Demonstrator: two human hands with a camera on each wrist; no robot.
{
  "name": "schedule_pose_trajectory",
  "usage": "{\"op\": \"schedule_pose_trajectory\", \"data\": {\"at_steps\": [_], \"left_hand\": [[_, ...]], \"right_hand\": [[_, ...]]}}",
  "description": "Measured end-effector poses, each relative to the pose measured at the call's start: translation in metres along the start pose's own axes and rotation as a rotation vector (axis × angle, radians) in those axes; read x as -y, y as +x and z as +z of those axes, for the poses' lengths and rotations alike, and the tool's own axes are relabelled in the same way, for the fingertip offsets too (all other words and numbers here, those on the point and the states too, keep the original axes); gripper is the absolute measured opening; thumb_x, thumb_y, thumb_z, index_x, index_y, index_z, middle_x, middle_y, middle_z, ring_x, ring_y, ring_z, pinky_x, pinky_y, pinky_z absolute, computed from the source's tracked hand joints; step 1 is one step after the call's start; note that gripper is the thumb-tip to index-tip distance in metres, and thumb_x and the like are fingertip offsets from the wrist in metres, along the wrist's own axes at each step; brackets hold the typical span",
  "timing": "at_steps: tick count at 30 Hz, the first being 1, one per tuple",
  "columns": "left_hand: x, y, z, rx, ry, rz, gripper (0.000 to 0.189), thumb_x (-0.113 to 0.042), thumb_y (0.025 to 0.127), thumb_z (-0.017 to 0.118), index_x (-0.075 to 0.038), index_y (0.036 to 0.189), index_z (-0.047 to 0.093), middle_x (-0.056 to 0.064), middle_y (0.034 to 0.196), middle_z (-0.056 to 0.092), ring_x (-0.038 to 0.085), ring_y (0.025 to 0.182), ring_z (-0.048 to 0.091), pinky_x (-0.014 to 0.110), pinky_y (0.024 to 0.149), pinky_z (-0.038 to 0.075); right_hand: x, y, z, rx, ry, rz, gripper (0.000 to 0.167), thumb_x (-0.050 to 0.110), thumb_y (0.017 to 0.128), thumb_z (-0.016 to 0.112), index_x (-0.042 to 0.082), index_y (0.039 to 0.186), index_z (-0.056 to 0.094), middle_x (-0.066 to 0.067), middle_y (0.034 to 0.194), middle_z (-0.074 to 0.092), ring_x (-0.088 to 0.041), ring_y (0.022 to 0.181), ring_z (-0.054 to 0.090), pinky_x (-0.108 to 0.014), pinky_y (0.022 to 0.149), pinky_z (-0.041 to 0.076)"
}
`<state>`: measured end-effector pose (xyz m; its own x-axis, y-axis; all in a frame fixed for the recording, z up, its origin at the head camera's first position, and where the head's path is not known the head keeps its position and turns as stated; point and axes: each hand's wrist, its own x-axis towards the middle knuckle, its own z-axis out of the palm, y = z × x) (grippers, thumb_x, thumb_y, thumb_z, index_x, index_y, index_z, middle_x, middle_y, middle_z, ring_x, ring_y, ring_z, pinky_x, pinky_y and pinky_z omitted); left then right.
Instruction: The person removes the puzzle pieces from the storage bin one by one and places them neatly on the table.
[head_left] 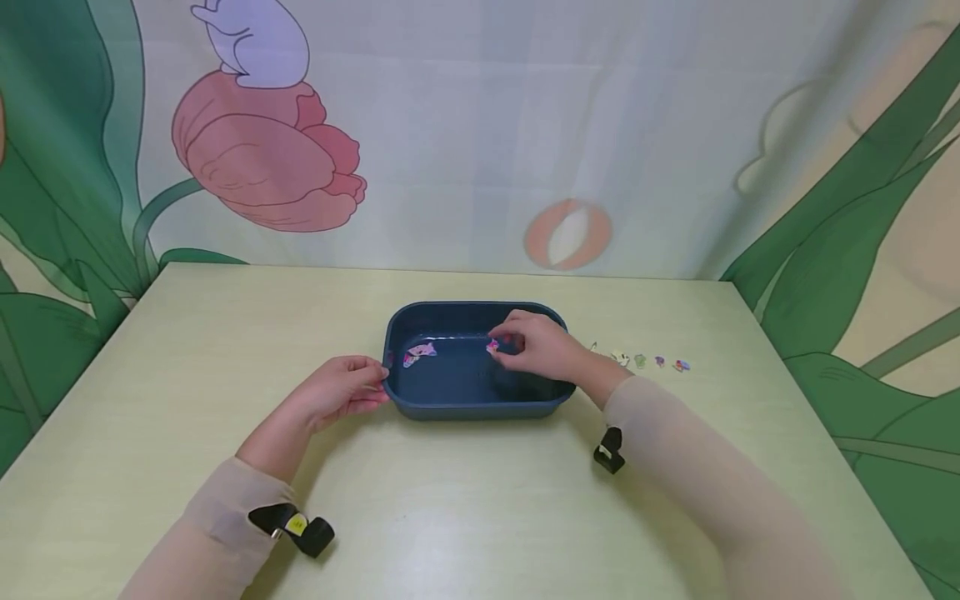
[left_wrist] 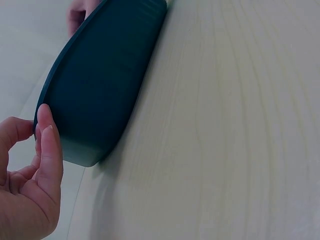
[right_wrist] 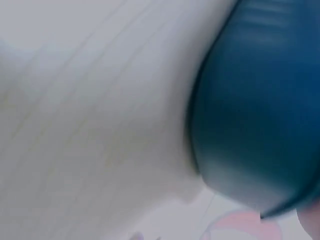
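A dark blue plastic basin (head_left: 450, 410) stands on the table. My left hand (head_left: 347, 388) pinches its left rim between thumb and fingers; the left wrist view shows the same hand (left_wrist: 35, 175) at the basin's (left_wrist: 95, 85) edge. Over the basin's right half, my right hand (head_left: 543, 346) pinches a small pink sticker-like piece (head_left: 492, 345) between thumb and fingertips. Another pink and purple cutout piece (head_left: 419, 354) lies inside the basin at the left. In the right wrist view the basin's outer wall (right_wrist: 250, 125) fills the right side, and little of the hand shows.
Several small colourful pieces lie in a row on the table right of the basin, among them a green one (head_left: 640, 361), a purple one (head_left: 660, 362) and a blue-red one (head_left: 681, 365). Behind the pale table (head_left: 480, 508) hangs a printed curtain (head_left: 450, 150).
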<state>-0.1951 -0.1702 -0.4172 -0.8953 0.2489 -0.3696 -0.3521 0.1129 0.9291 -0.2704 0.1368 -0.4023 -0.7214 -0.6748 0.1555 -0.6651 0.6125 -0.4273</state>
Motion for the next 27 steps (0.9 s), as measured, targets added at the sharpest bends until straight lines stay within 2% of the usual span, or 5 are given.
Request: {"op": "schedule_pose_trajectory", "data": {"at_steps": [9, 19, 27], "left_hand": [[0.001, 0.0, 0.0, 0.007, -0.005, 0.011, 0.025, -0.01, 0.095, 0.051, 0.011, 0.108, 0.05, 0.006, 0.077, 0.062, 0.016, 0.071, 0.065, 0.023, 0.067, 0.054], [0.002, 0.0, -0.001, -0.006, 0.009, 0.008, 0.028, -0.011, 0.095, 0.05, 0.012, 0.11, 0.049, 0.006, 0.079, 0.062, 0.016, 0.074, 0.065, 0.024, 0.069, 0.054], [0.002, 0.0, 0.001, 0.009, -0.015, 0.021, 0.024, -0.01, 0.094, 0.051, 0.01, 0.106, 0.051, 0.005, 0.077, 0.062, 0.015, 0.072, 0.065, 0.024, 0.069, 0.054]], "right_hand": [[-0.016, -0.038, -0.026, -0.065, 0.053, 0.066, 0.028, 0.015, 0.083, 0.07, 0.001, 0.107, 0.067, -0.003, 0.084, 0.053, -0.012, 0.067, 0.048, -0.027, 0.061, 0.045], [-0.031, -0.077, -0.038, -0.121, 0.07, 0.112, 0.026, 0.014, 0.081, 0.071, 0.002, 0.104, 0.068, -0.005, 0.082, 0.054, -0.013, 0.063, 0.046, -0.023, 0.054, 0.041], [-0.051, -0.11, -0.042, -0.122, 0.029, 0.26, 0.029, 0.013, 0.081, 0.072, 0.0, 0.107, 0.067, -0.004, 0.082, 0.054, -0.016, 0.067, 0.046, -0.024, 0.054, 0.041]]}}
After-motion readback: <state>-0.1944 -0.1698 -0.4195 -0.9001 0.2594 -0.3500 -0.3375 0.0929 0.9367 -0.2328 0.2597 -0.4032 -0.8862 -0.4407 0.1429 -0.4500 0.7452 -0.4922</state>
